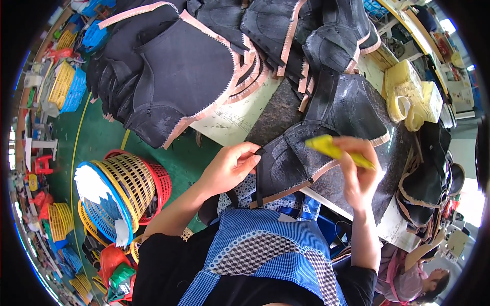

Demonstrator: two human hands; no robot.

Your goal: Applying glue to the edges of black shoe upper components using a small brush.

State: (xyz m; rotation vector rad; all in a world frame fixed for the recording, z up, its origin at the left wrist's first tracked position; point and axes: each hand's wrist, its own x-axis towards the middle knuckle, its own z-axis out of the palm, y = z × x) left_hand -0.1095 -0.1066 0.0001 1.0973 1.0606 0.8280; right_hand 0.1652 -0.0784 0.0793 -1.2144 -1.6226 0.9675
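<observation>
A black bra (293,153) with moulded cups and a pinkish-beige zigzag-stitched lower edge lies across the near edge of the worktable. My left hand (232,168) pinches its left end between thumb and fingers. Over the nearer cup, my right hand (360,163) grips a flat yellow object (326,146), smeared by motion, whose exact kind I cannot make out. Pale, powdery-looking marks show on the black fabric. Beyond the bra lies a thick stack of similar black garments (186,64) with the same beige edging, and more black bras (337,38) are heaped at the back.
Yellow foam-like blocks (408,86) and a tape roll (399,108) sit at the table's right. Black garments (423,178) hang at far right, with another person (408,273) below. Plastic baskets (127,178) stand on the green floor (102,137) at left.
</observation>
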